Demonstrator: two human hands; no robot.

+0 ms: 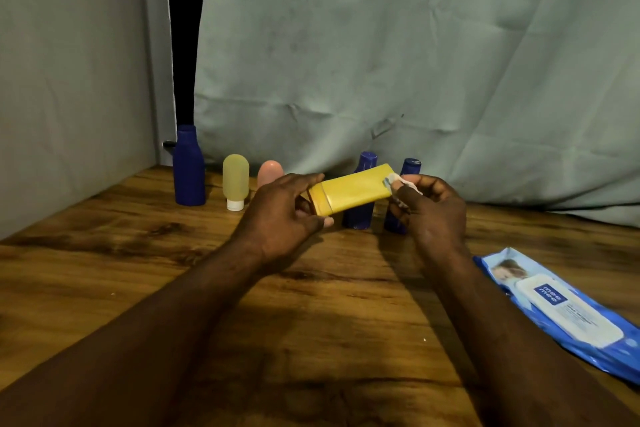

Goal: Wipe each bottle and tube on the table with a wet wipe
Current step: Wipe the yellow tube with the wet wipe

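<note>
Mid-frame, your left hand (280,215) grips the yellow bottle (353,189) at its cap end, and your right hand (433,211) pinches the wipe (398,182) against the other end. The pink tube (270,170) is half hidden behind.

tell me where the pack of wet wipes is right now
In the head view the wet wipe pack lies flat on the wooden table at the far right, right of the right hand and nearer the person.
</note>
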